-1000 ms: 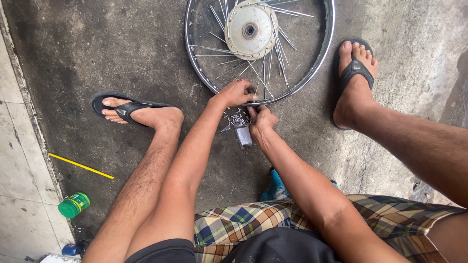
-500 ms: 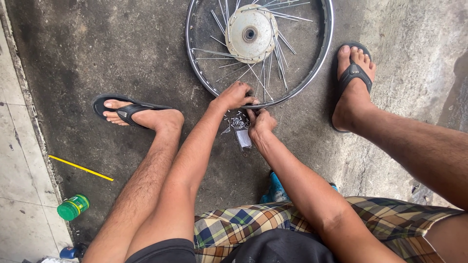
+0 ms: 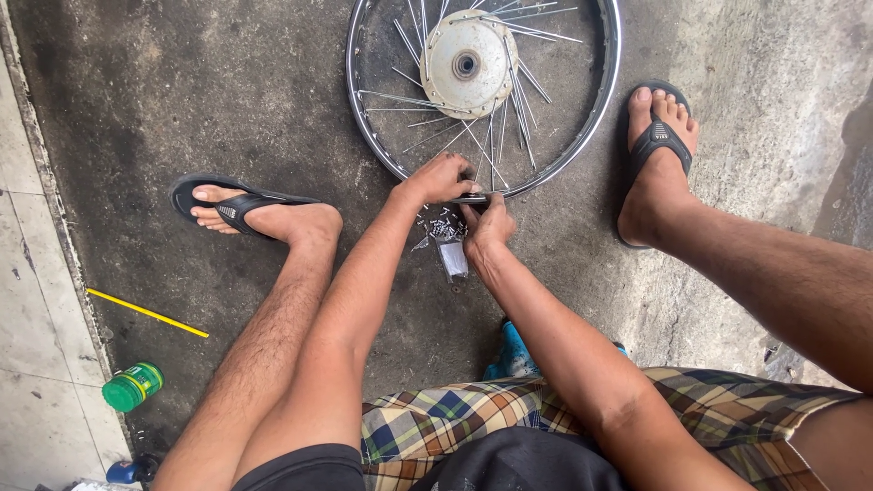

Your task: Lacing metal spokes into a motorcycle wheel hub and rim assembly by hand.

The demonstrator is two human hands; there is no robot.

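The spoked wheel (image 3: 582, 136) lies flat on the dark concrete floor (image 3: 227, 100), hub (image 3: 466, 62) facing up. At its near rim the left hand (image 3: 439, 178) and right hand (image 3: 486, 225) pinch closed around a small dark tool, barely visible. A heap of small metal parts (image 3: 443, 225) sits just beneath, flanked by sandalled feet; a green can (image 3: 133, 386) stands well apart

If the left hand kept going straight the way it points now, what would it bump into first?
The left hand already rests at the wheel rim, pointing up and right. Past the rim it would likely meet the loose spokes, then the hub. Height above them is unclear.
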